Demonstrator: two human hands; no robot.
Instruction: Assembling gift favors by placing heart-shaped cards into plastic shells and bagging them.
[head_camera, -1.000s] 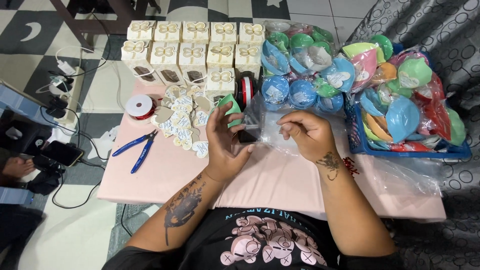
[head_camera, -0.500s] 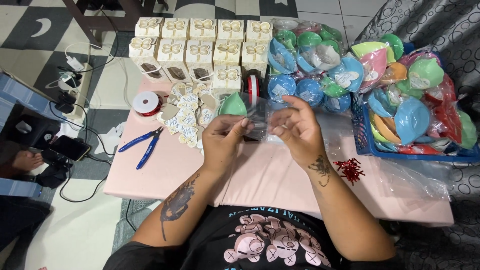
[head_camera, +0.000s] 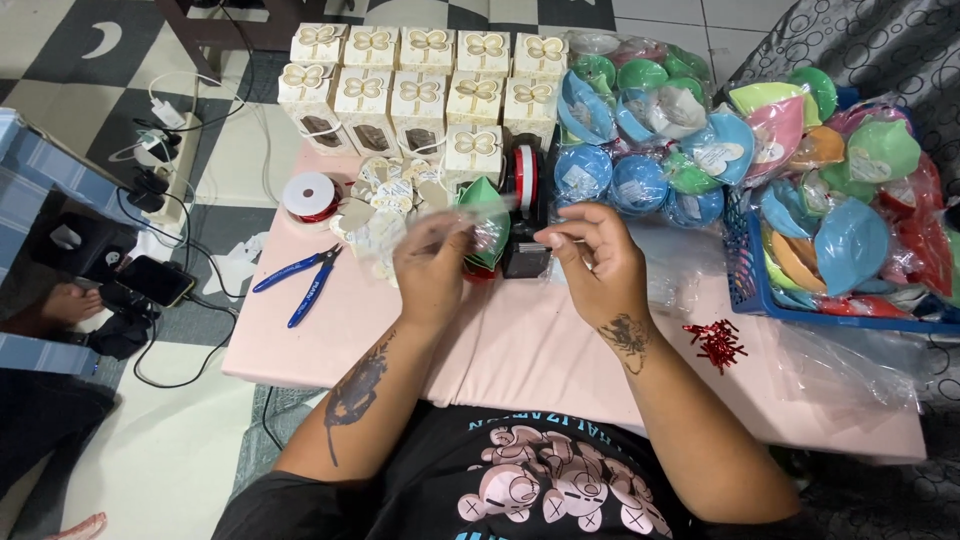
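Observation:
My left hand (head_camera: 432, 268) and my right hand (head_camera: 590, 258) are raised over the pink table (head_camera: 520, 350), close together. Between them they hold a clear plastic bag (head_camera: 478, 228) with a green bowl-shaped item (head_camera: 484, 205) inside; the bag is blurred by motion. My left hand grips its left side, my right hand pinches its right edge. Just behind the hands stands a black tape dispenser with a red-and-white roll (head_camera: 524, 180).
Rows of cream gift boxes (head_camera: 420, 90) with butterfly cut-outs stand at the back. Wrapped coloured bowls (head_camera: 640, 130) pile at back right, more in a blue basket (head_camera: 760, 290). Blue pliers (head_camera: 300, 280), a red ribbon spool (head_camera: 310, 195), paper tags (head_camera: 385, 205) and red twist ties (head_camera: 717, 343) lie around.
Both hands have lifted the bag with the green item and drawn it toward the tape dispenser; the camera view has shifted slightly.

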